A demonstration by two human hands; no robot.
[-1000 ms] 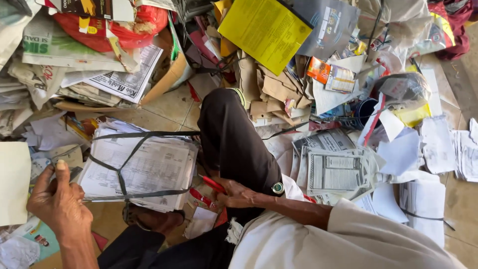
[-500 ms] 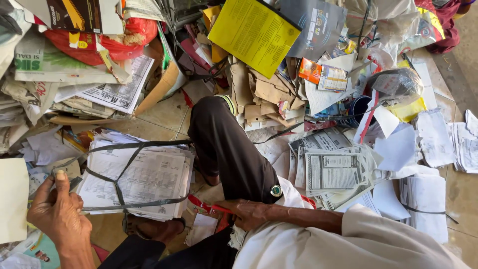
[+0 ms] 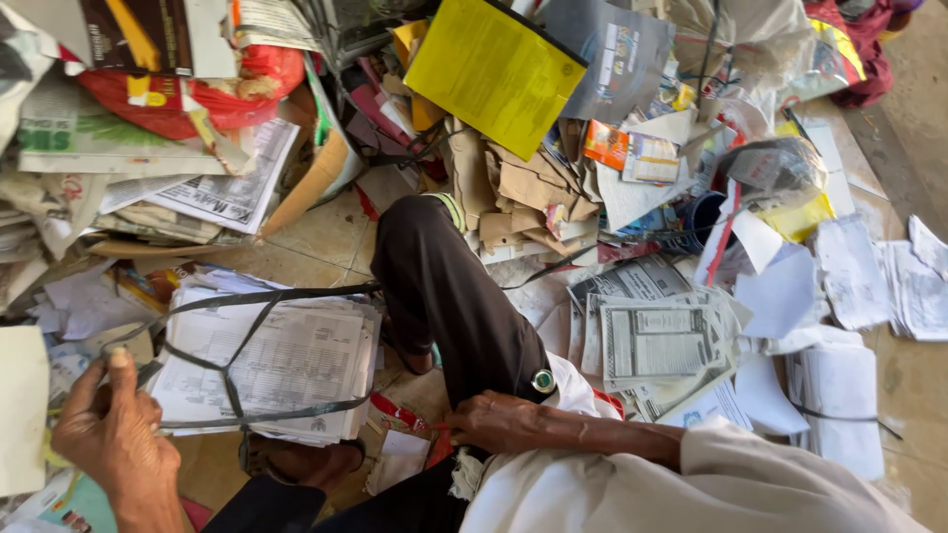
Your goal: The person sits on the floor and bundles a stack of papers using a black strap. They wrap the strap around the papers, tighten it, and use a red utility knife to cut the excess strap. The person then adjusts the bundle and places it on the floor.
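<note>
Two hands at work, well apart. Left hand (image 3: 111, 434) sits low at the near corner, fingers curled shut around the loose end of a dark strap (image 3: 232, 380). That strap crosses over a stack of printed papers (image 3: 272, 365) lying just beside the hand, on the tile floor (image 3: 316, 242). Right hand (image 3: 494, 419) rests across the dark trouser leg (image 3: 444, 286), fingers pinched on a red strip (image 3: 415, 415). Paper heaps crowd every edge; only a small floor patch beyond the stack stays bare.
</note>
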